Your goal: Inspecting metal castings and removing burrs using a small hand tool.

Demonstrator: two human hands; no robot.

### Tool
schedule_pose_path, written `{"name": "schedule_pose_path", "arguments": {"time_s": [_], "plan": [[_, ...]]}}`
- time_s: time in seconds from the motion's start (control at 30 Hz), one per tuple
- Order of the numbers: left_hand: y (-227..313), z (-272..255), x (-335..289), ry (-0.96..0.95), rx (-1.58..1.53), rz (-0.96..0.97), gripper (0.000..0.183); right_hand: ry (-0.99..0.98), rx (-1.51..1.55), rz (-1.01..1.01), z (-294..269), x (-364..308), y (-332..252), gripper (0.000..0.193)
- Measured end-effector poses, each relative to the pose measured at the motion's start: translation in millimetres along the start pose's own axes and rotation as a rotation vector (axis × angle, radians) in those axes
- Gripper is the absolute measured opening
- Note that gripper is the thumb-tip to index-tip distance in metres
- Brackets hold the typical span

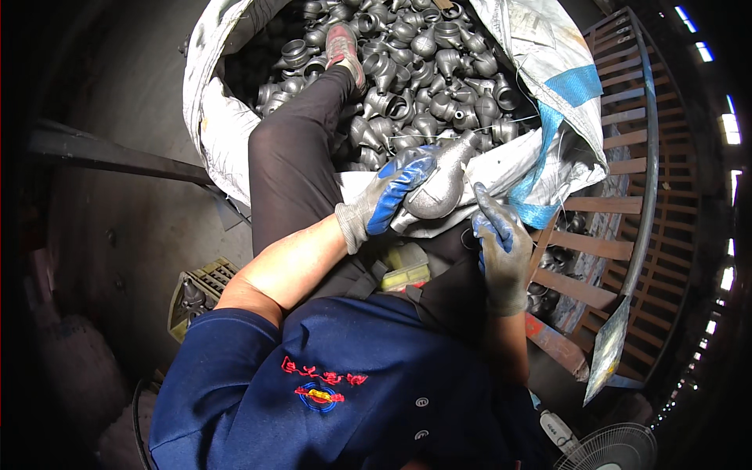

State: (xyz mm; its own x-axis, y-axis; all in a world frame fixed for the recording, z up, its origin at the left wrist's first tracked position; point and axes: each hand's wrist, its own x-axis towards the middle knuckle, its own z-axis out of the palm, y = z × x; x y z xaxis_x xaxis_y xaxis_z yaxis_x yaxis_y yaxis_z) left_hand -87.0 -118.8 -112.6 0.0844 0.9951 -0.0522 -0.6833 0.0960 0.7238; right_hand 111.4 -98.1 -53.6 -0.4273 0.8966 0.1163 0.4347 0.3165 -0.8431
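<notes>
- Navy shirt (227, 368) up close
- Left hand (392, 188) grips grey bulbous casting (440, 186)
- Right hand (505, 249) half-curled, just right; can't tell if holding
- White sack (548, 39), similar castings (447, 64) beyond hands

We see one dull grey, bulb-shaped metal casting (441, 186), its surface grainy, held along its left side by our grey-and-blue gloved left hand (401, 184). It lies slantwise between that hand and our likewise gloved right hand (501, 247), rounded belly toward us, narrowing neck pointing away past the left hand's fingers.
</notes>
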Motion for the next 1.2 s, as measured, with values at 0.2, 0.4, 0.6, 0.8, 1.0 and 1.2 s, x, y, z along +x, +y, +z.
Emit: {"name": "schedule_pose_path", "arguments": {"time_s": [0.2,0.4,0.6,0.8,1.0,1.2], "plan": [[-2,-6,2,-0.017,0.207,0.087,0.038,0.031,-0.031,-0.042,4,1,-4,0.036],[8,6,-4,0.008,-0.077,-0.092,0.037,0.1,-0.364,-0.183,7,-1,0,0.037],[-7,-9,1,0.006,0.111,0.019,0.038,0.022,-0.416,-0.108,-4,0,-10,0.034],[-3,-1,3,0.015,0.075,-0.037,0.041,0.021,-0.25,-0.057,-3,-1,-2,0.036],[-11,-13,6,-0.032,0.063,-0.024,0.04,0.055,-0.36,-0.106,-3,1,-10,0.037],[1,-2,1,-0.011,0.112,-0.03,0.04,0.085,-0.486,-0.202,0,-3,-4,0.04]]}}
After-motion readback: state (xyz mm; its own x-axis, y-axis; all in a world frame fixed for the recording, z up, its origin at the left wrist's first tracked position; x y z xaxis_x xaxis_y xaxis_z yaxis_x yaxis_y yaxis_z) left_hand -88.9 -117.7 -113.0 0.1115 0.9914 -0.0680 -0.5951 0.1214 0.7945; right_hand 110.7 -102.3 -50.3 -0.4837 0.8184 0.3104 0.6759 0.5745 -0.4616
